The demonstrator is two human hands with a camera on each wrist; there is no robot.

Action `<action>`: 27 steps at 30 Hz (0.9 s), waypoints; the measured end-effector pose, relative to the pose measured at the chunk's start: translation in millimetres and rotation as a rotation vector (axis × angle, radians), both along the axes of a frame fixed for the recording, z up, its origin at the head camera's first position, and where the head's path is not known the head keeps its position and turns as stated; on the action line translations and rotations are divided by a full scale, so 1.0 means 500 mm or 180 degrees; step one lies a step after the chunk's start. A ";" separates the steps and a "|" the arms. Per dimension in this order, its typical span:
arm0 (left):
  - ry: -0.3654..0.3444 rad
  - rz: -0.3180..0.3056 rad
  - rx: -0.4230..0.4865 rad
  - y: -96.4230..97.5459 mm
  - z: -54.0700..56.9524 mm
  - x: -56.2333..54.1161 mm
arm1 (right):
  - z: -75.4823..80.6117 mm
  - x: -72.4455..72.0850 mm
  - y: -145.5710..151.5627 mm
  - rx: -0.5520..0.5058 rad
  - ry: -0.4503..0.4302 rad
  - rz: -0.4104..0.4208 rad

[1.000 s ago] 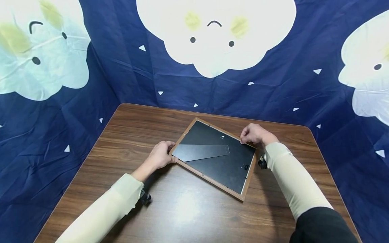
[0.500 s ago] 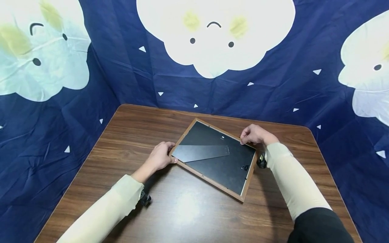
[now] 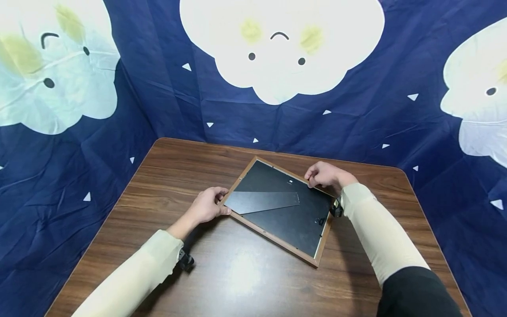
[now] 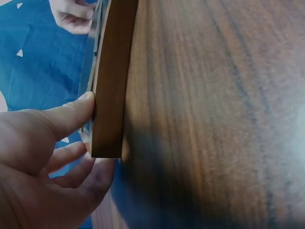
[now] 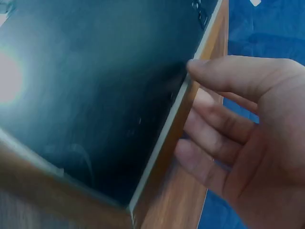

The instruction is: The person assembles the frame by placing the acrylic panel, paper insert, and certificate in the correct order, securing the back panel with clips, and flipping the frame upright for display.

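Right hand (image 3: 326, 174), shifted leftward, pinches the frame (image 3: 283, 218), wrist view alone showing lower fingers (image 5: 206, 163); left hand (image 3: 207, 205) grips its corner (image 4: 106, 147).

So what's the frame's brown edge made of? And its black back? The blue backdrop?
The brown edge looks like satiny wood or a wood-look coating: plain brown, little clear grain.
The black back seems smooth coated board, maybe plastic: flat and dark with a soft shine.
The blue backdrop looks like thin matte fabric: creases run across it.
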State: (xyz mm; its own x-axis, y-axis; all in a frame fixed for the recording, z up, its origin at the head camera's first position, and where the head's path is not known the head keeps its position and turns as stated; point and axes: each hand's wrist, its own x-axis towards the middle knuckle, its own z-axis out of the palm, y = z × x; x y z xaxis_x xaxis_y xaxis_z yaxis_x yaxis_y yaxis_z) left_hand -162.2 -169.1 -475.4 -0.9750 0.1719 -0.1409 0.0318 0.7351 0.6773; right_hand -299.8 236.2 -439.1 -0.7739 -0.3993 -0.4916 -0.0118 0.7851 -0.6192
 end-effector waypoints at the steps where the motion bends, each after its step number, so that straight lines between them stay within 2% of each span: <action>1: -0.0015 -0.0002 0.0026 -0.002 0.003 -0.001 | -0.001 -0.003 -0.007 -0.0005 0.0062 0.0016; 5: 0.0011 -0.0031 0.0059 -0.005 0.013 -0.006 | -0.004 -0.020 -0.035 0.0028 0.0467 0.0107; 9: -0.0003 0.0003 0.0069 -0.005 0.017 -0.009 | -0.002 -0.033 -0.066 0.0058 0.0691 0.0171; 17: -0.0051 0.0024 0.0122 -0.005 0.016 -0.002 | 0.001 -0.050 -0.131 0.0147 0.0731 0.0224; 24: -0.0056 0.0033 0.0095 -0.006 0.010 0.002 | -0.002 -0.069 -0.187 0.0291 0.0936 0.0360; 27: -0.0063 0.0032 0.0091 -0.004 0.008 0.002 | -0.003 -0.074 -0.199 0.0297 0.0954 0.0312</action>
